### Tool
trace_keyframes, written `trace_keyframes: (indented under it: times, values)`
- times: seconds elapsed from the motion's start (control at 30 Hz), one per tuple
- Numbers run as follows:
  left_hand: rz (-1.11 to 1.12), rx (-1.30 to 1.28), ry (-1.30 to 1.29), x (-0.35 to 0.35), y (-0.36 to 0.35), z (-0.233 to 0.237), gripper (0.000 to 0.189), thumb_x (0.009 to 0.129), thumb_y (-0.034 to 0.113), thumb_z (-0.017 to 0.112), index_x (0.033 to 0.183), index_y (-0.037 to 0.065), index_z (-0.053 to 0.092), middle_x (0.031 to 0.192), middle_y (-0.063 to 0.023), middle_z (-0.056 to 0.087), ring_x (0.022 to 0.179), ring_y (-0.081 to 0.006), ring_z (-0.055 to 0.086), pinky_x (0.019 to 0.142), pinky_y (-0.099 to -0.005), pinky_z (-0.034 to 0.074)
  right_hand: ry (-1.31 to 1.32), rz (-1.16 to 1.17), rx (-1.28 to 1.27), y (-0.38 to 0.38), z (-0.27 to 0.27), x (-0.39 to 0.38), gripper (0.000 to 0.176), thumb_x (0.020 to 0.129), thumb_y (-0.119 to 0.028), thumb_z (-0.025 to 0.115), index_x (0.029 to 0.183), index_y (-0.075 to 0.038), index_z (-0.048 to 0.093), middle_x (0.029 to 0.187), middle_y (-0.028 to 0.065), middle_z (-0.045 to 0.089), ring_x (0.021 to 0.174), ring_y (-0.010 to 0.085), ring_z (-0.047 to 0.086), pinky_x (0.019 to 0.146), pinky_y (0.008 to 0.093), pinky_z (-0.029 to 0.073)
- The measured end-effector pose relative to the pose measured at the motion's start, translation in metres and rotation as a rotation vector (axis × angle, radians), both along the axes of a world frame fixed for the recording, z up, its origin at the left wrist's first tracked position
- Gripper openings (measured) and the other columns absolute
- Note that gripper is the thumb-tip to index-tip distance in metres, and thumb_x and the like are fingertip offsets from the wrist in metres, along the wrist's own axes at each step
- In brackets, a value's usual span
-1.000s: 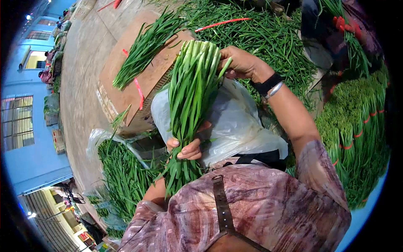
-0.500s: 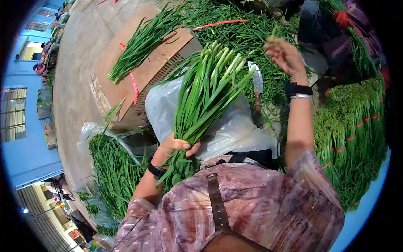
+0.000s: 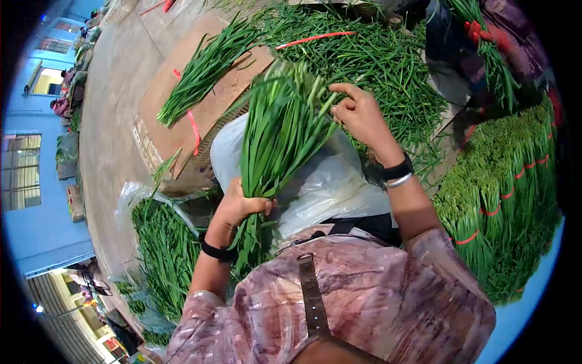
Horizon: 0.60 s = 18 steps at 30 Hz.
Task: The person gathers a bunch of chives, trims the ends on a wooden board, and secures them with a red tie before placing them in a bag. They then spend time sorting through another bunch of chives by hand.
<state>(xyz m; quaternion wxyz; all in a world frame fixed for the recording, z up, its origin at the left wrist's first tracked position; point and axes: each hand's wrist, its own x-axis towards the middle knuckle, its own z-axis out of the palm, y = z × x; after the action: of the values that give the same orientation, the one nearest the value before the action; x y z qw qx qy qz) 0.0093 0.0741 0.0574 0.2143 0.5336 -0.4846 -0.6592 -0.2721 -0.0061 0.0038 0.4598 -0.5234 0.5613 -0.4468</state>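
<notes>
My left hand [image 3: 239,205] is wrapped round the leafy lower end of a bunch of long-leaved greens [image 3: 273,133]. The bunch stands out over my lap, its pale cut stem ends at the far side, slightly blurred. Close by those stem ends is my right hand [image 3: 362,119], its index finger and thumb apart and the other fingers curled. Under the bunch, a clear plastic sheet [image 3: 330,176] covers my lap. The knife that lay beyond it is now mostly hidden behind my right hand and forearm.
Loose greens [image 3: 376,67] heap up ahead. On a brown board [image 3: 151,97] at the left lies another bunch [image 3: 209,70] with red ties [image 3: 194,130]. More greens [image 3: 163,242] fill a plastic bag. Tied bundles [image 3: 503,200] are stacked at right, near a person's red-gloved hand [image 3: 479,31].
My right hand has come in from the upper right to the stem ends of the bunch. The bunch has shifted slightly left and its leaves have moved; my left hand keeps its hold.
</notes>
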Motion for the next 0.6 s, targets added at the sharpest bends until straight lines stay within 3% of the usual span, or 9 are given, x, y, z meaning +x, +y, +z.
trace_keyframes:
  times: [0.1, 0.13, 0.2, 0.23, 0.33, 0.4, 0.43, 0.53, 0.6]
  values:
    - [0.030, 0.108, 0.044, 0.000, 0.001, 0.003, 0.031, 0.062, 0.008, 0.070, 0.090, -0.003, 0.059, 0.071, -0.0096, 0.062, 0.056, -0.0159, 0.058, 0.051, -0.0269, 0.047, 0.419, -0.111, -0.202, -0.010, -0.021, -0.025, 0.018, 0.078, -0.010, 0.061, 0.095, -0.006, 0.067, 0.073, 0.0152, 0.064, 0.059, 0.0257, 0.061, 0.057, 0.0328, 0.050]
    - [0.034, 0.149, 0.057, -0.001, 0.000, 0.006, 0.032, 0.062, 0.008, 0.070, 0.090, -0.003, 0.059, 0.071, -0.0097, 0.062, 0.056, -0.0160, 0.058, 0.051, -0.0268, 0.047, 0.550, -0.154, -0.353, -0.017, -0.029, -0.037, 0.019, 0.078, -0.008, 0.060, 0.095, -0.006, 0.067, 0.072, 0.0149, 0.064, 0.058, 0.0255, 0.061, 0.057, 0.0327, 0.049]
    - [0.018, 0.138, 0.053, 0.000, -0.005, 0.002, 0.034, 0.062, 0.007, 0.070, 0.092, -0.003, 0.059, 0.072, -0.0100, 0.062, 0.056, -0.0162, 0.058, 0.050, -0.0269, 0.047, 0.444, -0.233, -0.218, -0.027, -0.026, -0.052, 0.019, 0.078, -0.008, 0.060, 0.095, -0.004, 0.066, 0.071, 0.0149, 0.064, 0.057, 0.0240, 0.061, 0.056, 0.0320, 0.049]
    - [0.012, 0.144, 0.044, 0.000, -0.007, 0.001, 0.034, 0.062, 0.007, 0.070, 0.093, -0.003, 0.059, 0.072, -0.0100, 0.062, 0.056, -0.0162, 0.058, 0.050, -0.0268, 0.047, 0.121, -0.208, -0.116, -0.032, -0.017, -0.049, 0.020, 0.077, -0.007, 0.062, 0.095, -0.001, 0.065, 0.068, 0.0158, 0.062, 0.057, 0.0224, 0.060, 0.055, 0.0312, 0.049]
    - [0.018, 0.152, 0.043, -0.002, -0.005, -0.001, 0.035, 0.062, 0.007, 0.070, 0.093, -0.003, 0.058, 0.071, -0.0101, 0.062, 0.055, -0.0163, 0.058, 0.050, -0.0269, 0.047, -0.178, -0.020, -0.038, -0.020, 0.023, -0.012, 0.023, 0.074, -0.012, 0.067, 0.093, 0.001, 0.064, 0.068, 0.0162, 0.061, 0.057, 0.0232, 0.060, 0.056, 0.0332, 0.049]
    - [0.027, 0.146, 0.050, -0.003, -0.005, -0.003, 0.035, 0.062, 0.008, 0.070, 0.093, -0.003, 0.058, 0.071, -0.0101, 0.062, 0.055, -0.0164, 0.058, 0.050, -0.0271, 0.047, 0.388, 0.192, -0.041, -0.029, 0.015, 0.003, 0.028, 0.072, -0.020, 0.069, 0.088, 0.002, 0.063, 0.072, 0.0186, 0.062, 0.062, 0.0309, 0.062, 0.059, 0.0394, 0.050]
    - [0.033, 0.144, 0.054, -0.003, -0.004, -0.004, 0.035, 0.062, 0.008, 0.070, 0.093, -0.003, 0.058, 0.071, -0.0101, 0.062, 0.054, -0.0165, 0.058, 0.050, -0.0272, 0.047, 0.446, 0.139, -0.053, -0.030, 0.005, 0.014, 0.026, 0.072, -0.022, 0.067, 0.084, 0.001, 0.062, 0.079, 0.0213, 0.064, 0.071, 0.0399, 0.062, 0.065, 0.0476, 0.051]
    - [0.047, 0.129, 0.038, -0.003, -0.001, -0.003, 0.034, 0.062, 0.009, 0.069, 0.092, -0.003, 0.059, 0.071, -0.0099, 0.062, 0.054, -0.0167, 0.057, 0.050, -0.0276, 0.047, 0.764, 0.083, -0.062, -0.040, -0.014, 0.021, 0.018, 0.074, -0.014, 0.060, 0.087, -0.003, 0.064, 0.078, 0.0194, 0.063, 0.071, 0.0367, 0.061, 0.067, 0.0450, 0.050]
    - [0.032, 0.107, 0.039, -0.003, -0.002, -0.004, 0.033, 0.062, 0.009, 0.068, 0.091, -0.003, 0.059, 0.071, -0.0098, 0.062, 0.055, -0.0167, 0.057, 0.050, -0.0279, 0.047, 0.741, 0.002, -0.085, -0.045, -0.018, 0.018, 0.017, 0.076, -0.015, 0.055, 0.085, -0.004, 0.065, 0.083, 0.0215, 0.063, 0.079, 0.0418, 0.060, 0.071, 0.0496, 0.049]
